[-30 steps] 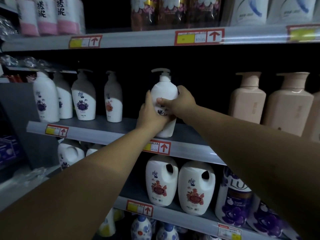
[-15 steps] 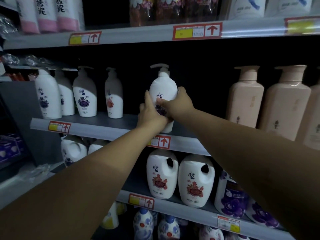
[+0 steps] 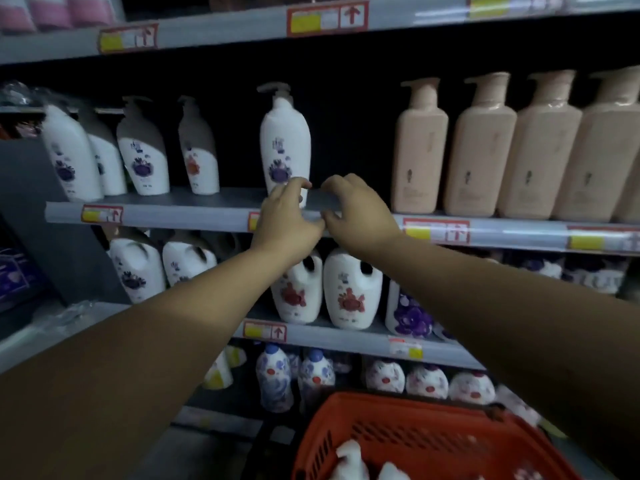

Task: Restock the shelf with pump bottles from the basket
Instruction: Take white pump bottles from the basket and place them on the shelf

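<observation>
Pump bottle (image 3: 286, 143) stands upright on the shelf (image 3: 194, 216), released since a moment ago. Left hand (image 3: 286, 220) and right hand (image 3: 356, 213), fingers loosely curled and empty, hover below it. At 6 o'clock, the basket (image 3: 433, 441) holds white bottles (image 3: 349, 459).

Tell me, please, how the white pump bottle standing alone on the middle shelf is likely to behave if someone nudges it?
The white pump bottle is tall and narrow with a small base, so it would probably tip rather than slide. Its smooth, glossy plastic looks somewhat slippery. It stands near the shelf front edge with no neighbours close by, so a fall could carry it off.
</observation>
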Available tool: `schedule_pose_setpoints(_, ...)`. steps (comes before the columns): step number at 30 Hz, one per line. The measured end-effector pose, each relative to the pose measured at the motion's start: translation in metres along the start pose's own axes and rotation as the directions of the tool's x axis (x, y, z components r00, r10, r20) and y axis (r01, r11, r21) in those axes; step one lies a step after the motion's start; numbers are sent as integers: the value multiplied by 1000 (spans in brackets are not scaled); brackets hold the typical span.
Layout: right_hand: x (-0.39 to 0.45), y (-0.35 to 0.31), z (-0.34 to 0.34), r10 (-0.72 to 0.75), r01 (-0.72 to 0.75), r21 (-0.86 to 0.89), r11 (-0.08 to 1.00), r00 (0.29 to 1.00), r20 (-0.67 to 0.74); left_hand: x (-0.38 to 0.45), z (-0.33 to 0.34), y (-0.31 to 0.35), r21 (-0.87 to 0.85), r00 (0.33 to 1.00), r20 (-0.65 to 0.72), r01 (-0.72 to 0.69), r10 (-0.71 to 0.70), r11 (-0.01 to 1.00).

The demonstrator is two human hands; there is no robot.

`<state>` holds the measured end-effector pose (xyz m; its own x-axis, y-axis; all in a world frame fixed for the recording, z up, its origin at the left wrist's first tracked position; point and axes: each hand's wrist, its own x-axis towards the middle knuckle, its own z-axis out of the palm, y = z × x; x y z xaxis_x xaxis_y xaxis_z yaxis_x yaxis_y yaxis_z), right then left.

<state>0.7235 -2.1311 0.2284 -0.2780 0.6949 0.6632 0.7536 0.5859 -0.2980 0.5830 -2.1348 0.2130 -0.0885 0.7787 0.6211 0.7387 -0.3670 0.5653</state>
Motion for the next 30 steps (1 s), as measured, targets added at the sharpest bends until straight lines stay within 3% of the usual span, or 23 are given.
schedule_pose_setpoints(2, -30, 5, -7, 1, 1, -33, 999, 997, 74, -26, 9, 5, 57, 995, 89, -59, 54, 997)
schedule_pose_setpoints(5, -77, 16, -14, 45, -33, -62, 998, 978, 203, -68, 29, 8, 112, 962, 272, -49, 17, 992)
schedule_pose_setpoints(11, -179, 47, -1, 172, -142, -97, 985, 855, 489, -159, 68, 5, 143, 792, 606, -11, -78, 990)
schedule_pose_setpoints(19, -276, 86, 50, 328, -368, -80, 926, 685, 650, -256, 142, -36, 161, 622, 755, 132, -208, 978)
schedule_pose_setpoints(23, -314, 102, 84, 364, -470, -24, 882, 649, 668, -285, 168, -68, 311, 461, 823, 121, -330, 943)
schedule_pose_setpoints(27, -344, 111, 117, 392, -529, -58, 847, 545, 741, -307, 178, -103, 432, 218, 887, -76, -408, 899)
schedule_pose_setpoints(30, -362, 112, 146, 419, -550, -126, 826, 448, 790, -323, 184, -125, 453, 142, 891, -220, -432, 864)
